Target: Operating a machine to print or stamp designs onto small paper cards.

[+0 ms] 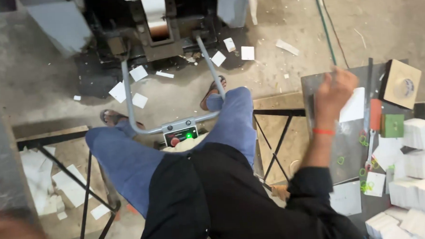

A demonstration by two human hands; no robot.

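Note:
My right hand (334,92) is raised over a grey metal plate (349,142) on my right. It is blurred, with the fingers curled and an orange band at the wrist. A white card (356,106) lies on the plate just beside it; whether the hand holds anything is unclear. My left hand (10,236) is only a blur at the bottom left corner, near a grey surface. I sit with my legs in blue trousers (128,161) on either side of a small control box (180,134) that has a green light and a red button.
Stacks of white cards (421,134) fill the right edge, with green rubber bands (341,160), an orange bar (375,114), a green block (393,125) and a tape roll on a box (402,83). A dark machine (156,26) stands ahead, behind a grey tube frame (128,99). Paper scraps litter the concrete floor.

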